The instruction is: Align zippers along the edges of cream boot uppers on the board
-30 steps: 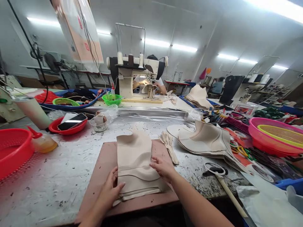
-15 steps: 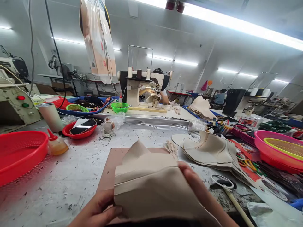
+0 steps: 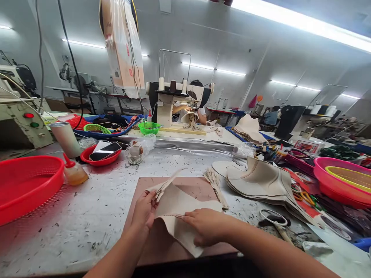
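A beige leather-like piece with stitched seams is folded and partly raised over a pinkish-brown board. My left hand grips its upturned left edge between thumb and fingers. On the front part lies my right hand, fingers at the seam and thumb lower down, pinching the front flap. Just right of the board's middle sits a bundle of thin beige strips. Beyond it, a stack of similar beige sewn pieces rests on the table.
Left are a red basket, a glue bottle and a phone in a red dish. A white-ringed tool lies right, near pink and yellow baskets. A co-worker sits behind the sewing machine.
The beige piece has been turned and folded open, lying lower on the board. My left hand moved up to its left edge; my right hand came across onto its front.
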### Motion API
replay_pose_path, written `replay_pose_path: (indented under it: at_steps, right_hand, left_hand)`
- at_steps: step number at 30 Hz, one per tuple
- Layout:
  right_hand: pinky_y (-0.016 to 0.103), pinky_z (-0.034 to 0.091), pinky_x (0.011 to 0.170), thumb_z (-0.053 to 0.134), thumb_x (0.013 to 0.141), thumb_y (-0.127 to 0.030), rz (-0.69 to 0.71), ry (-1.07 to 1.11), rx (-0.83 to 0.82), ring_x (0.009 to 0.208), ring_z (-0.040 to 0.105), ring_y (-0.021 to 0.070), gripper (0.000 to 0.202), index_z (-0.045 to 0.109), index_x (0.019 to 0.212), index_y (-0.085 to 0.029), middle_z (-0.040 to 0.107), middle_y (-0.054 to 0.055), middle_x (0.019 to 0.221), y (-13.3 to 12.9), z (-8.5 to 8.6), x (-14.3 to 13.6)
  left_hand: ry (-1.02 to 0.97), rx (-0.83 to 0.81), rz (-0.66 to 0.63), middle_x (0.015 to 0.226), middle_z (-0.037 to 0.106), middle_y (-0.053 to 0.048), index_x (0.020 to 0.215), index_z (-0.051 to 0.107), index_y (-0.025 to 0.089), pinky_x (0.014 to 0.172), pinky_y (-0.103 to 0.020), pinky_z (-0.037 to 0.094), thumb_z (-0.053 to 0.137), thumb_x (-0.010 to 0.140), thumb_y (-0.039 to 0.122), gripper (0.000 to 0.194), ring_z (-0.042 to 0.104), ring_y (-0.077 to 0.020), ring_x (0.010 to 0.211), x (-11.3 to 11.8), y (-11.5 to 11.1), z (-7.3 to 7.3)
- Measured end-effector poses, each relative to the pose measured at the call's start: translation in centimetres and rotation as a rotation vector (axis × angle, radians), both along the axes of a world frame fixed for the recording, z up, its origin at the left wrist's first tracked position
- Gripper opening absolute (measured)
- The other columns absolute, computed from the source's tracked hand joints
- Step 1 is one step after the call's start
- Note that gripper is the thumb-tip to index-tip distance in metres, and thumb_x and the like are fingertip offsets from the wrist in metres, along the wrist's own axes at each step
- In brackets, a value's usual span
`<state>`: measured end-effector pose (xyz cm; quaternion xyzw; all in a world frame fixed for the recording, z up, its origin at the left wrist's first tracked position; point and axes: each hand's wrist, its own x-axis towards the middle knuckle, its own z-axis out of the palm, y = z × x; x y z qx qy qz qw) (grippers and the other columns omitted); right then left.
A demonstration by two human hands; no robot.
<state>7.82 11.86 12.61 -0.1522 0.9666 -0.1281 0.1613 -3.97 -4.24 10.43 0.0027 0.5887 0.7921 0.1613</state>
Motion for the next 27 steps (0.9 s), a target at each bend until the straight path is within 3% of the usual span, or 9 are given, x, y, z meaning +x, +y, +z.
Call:
replay_pose_path:
  at_steps: [3,6,8,10,13,15,19,23,27]
  right_hand:
    - [0.050,0.035,0.092,0.068,0.060,-0.046,-0.123,-0.002,0.068,0.106,0.053,0.0364,0.082,0.043,0.128,-0.007,0.056,0.023,0.117,-2.0,-2.9,0.0]
    - [0.062,0.018,0.099,0.062,0.059,-0.063,-0.392,0.057,0.124,0.111,0.046,0.0433,0.092,0.043,0.126,-0.003,0.053,0.028,0.117,-4.6,-4.9,-0.5]
    - [0.064,0.015,0.098,0.060,0.064,-0.057,-0.574,0.124,0.108,0.107,0.049,0.0415,0.079,0.046,0.123,-0.006,0.056,0.024,0.112,-5.7,-5.6,-0.9]
    - [0.064,0.018,0.097,0.057,0.071,-0.040,-0.630,0.139,0.069,0.105,0.050,0.0387,0.063,0.045,0.124,-0.008,0.054,0.022,0.113,-5.6,-5.5,-1.2]
    - [0.057,0.035,0.087,0.048,0.073,-0.018,-0.496,0.011,-0.015,0.099,0.054,0.0345,0.050,0.048,0.122,-0.012,0.058,0.020,0.109,-3.0,-3.7,-1.6]
    - [0.043,0.044,0.078,0.046,0.070,-0.011,-0.363,-0.118,-0.102,0.087,0.059,0.0275,0.040,0.060,0.107,-0.018,0.065,0.011,0.095,-0.5,-2.1,-2.0]
    - [0.019,0.044,0.066,0.037,0.063,0.003,-0.160,-0.333,-0.288,0.075,0.059,0.0123,0.052,0.067,0.097,-0.021,0.067,-0.005,0.083,2.9,-0.4,-3.0]
    - [0.015,0.041,0.056,0.043,0.069,-0.001,0.002,-0.540,-0.374,0.062,0.058,0.0090,0.041,0.069,0.095,-0.018,0.065,-0.007,0.068,1.8,-0.6,-2.9]
    - [0.019,0.037,0.053,0.058,0.073,-0.016,0.124,-0.340,-0.178,0.059,0.056,0.0116,0.019,0.070,0.086,-0.023,0.065,-0.005,0.065,-1.8,-0.4,-1.3]
  left_hand:
    - [-0.128,0.048,0.112,0.069,0.062,0.002,0.069,0.050,0.021,0.063,-0.025,0.047,0.054,0.075,0.022,0.007,0.062,-0.0153,0.073,0.1,-0.3,-1.9]
    - [-0.216,0.098,0.175,0.071,0.062,0.003,0.070,0.050,0.022,0.060,-0.022,0.046,0.055,0.076,0.021,0.007,0.060,-0.0124,0.069,0.5,-0.1,-2.4]
    - [-0.261,0.130,0.193,0.071,0.060,0.005,0.072,0.051,0.022,0.058,-0.019,0.046,0.054,0.078,0.020,0.007,0.058,-0.0093,0.064,0.7,0.1,-2.4]
    - [-0.293,0.151,0.195,0.071,0.059,0.006,0.072,0.051,0.022,0.057,-0.018,0.046,0.053,0.080,0.018,0.009,0.056,-0.0071,0.061,0.6,0.2,-2.5]
    - [-0.337,0.155,0.171,0.071,0.059,0.006,0.072,0.050,0.021,0.056,-0.019,0.048,0.053,0.080,0.015,0.010,0.055,-0.0071,0.059,0.2,0.0,-2.8]
    - [-0.372,0.146,0.126,0.071,0.060,0.005,0.073,0.050,0.021,0.057,-0.022,0.050,0.053,0.078,0.012,0.010,0.058,-0.0091,0.060,0.1,-0.4,-3.1]
    - [-0.429,0.129,-0.023,0.075,0.064,0.000,0.076,0.054,0.018,0.063,-0.028,0.053,0.055,0.073,0.009,0.009,0.063,-0.0147,0.070,0.7,-1.3,-3.9]
    - [-0.449,0.080,-0.202,0.066,0.064,-0.002,0.072,0.056,0.016,0.057,-0.031,0.052,0.066,0.066,0.016,0.011,0.062,-0.0171,0.061,2.3,-1.9,-4.5]
    - [-0.341,-0.005,-0.344,0.060,0.063,-0.001,0.069,0.060,0.014,0.054,-0.025,0.046,0.075,0.056,0.028,0.025,0.058,-0.0146,0.055,3.0,-2.4,-4.4]
